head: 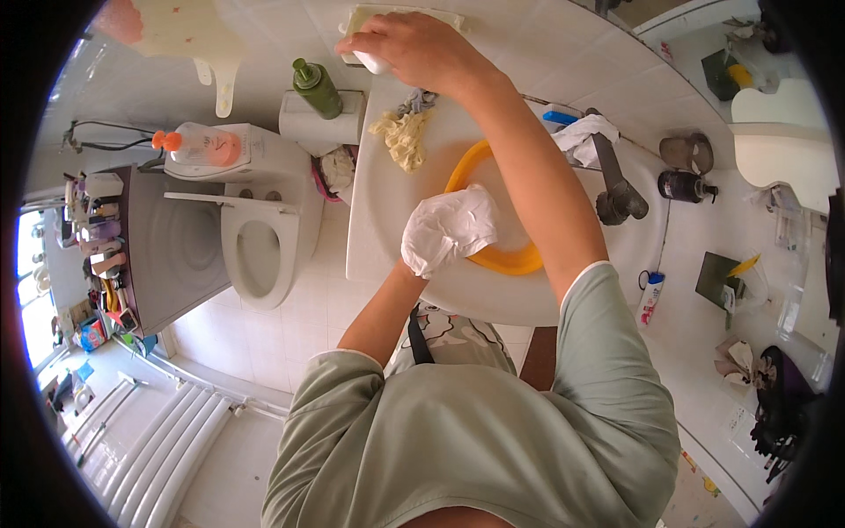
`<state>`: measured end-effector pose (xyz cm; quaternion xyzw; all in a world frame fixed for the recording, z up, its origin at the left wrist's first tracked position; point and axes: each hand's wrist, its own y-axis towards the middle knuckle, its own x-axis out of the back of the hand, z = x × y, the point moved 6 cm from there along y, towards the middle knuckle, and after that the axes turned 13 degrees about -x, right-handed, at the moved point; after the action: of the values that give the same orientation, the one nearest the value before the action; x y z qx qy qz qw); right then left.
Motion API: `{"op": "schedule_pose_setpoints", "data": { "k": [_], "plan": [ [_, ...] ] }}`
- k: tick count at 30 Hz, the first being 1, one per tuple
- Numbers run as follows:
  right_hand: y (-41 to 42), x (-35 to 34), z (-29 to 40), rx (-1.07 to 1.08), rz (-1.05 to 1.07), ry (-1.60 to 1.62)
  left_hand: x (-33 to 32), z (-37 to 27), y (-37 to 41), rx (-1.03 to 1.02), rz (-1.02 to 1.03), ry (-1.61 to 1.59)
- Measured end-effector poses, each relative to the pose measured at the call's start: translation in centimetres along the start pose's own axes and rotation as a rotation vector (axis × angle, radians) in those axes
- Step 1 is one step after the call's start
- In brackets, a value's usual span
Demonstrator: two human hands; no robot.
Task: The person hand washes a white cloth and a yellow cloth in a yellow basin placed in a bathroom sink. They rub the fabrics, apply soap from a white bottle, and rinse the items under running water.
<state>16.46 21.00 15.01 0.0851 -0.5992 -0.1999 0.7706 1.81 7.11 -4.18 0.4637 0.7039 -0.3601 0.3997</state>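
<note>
Over the sink (370, 218), a white cloth (452, 228) covers my left hand (417, 272) down to the wrist. The fingers are hidden inside, so their pose does not show. My right hand (416, 53) reaches to the wall behind the sink and grips a white bar, apparently soap (373, 61), at a pale soap dish (439, 14). Below the cloth, a yellow-orange basin (511, 261) sits in the sink bowl, partly hidden by my right forearm. A crumpled pale yellow cloth (403, 135) lies on the sink's left rim beside a greyish cloth (419, 100).
A dark faucet (614, 175) stands right of the basin, with another white cloth (587, 138) and a blue brush (560, 117) behind it. To the left are a green pump bottle (318, 89), a toilet (261, 257) and a grey washing machine (175, 244). A toothpaste tube (651, 298) lies at right.
</note>
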Motion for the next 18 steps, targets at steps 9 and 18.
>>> {"op": "schedule_pose_setpoints", "data": {
  "k": [9, 18],
  "plan": [
    [-6.6, 1.8, 2.6, -0.255, 0.082, 0.055, -1.0, -0.9, 1.2, -0.080, -0.182, -0.249],
    [-21.2, -5.2, 1.1, -0.775, -0.124, 0.330, 0.8, 2.6, 2.8, -0.184, -0.106, -0.234]
  ]
}}
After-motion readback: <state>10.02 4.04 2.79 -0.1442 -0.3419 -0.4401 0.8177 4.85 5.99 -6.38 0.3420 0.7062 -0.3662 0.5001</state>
